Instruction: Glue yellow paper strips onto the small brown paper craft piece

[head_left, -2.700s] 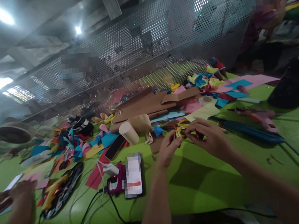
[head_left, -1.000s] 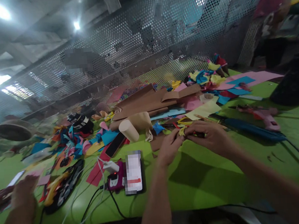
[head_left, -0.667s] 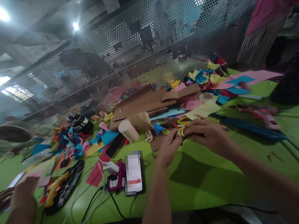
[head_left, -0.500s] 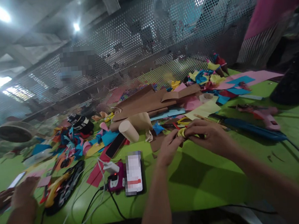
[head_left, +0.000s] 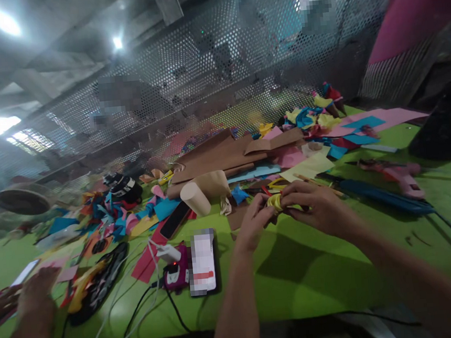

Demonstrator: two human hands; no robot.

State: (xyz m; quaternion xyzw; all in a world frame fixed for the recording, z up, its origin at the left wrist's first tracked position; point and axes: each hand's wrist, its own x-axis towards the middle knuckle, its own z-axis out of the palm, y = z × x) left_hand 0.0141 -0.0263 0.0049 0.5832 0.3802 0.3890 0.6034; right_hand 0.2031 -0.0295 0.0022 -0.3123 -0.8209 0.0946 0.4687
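Note:
My left hand (head_left: 253, 223) and my right hand (head_left: 316, 207) meet just above the green table (head_left: 322, 276), near its middle. Both pinch a small coil of yellow paper strip (head_left: 275, 202) between their fingertips. The left thumb and fingers press the coil's left side. The right hand's fingers curl over its right side and hide part of it. Brown paper sheets (head_left: 216, 158) and a rolled beige paper tube (head_left: 195, 198) lie just beyond the hands.
A phone (head_left: 202, 263) and a magenta charger (head_left: 175, 273) with cables lie at the near left. Coloured paper scraps (head_left: 107, 219) cover the left and far right. A pink glue gun (head_left: 402, 177) and a blue tool (head_left: 382, 200) lie to the right. Another person's hand (head_left: 36, 306) rests at far left.
Both hands stay together on the yellow coil, shifting only slightly as the fingers work it. The person at the upper right has moved closer, filling that corner with pink cloth.

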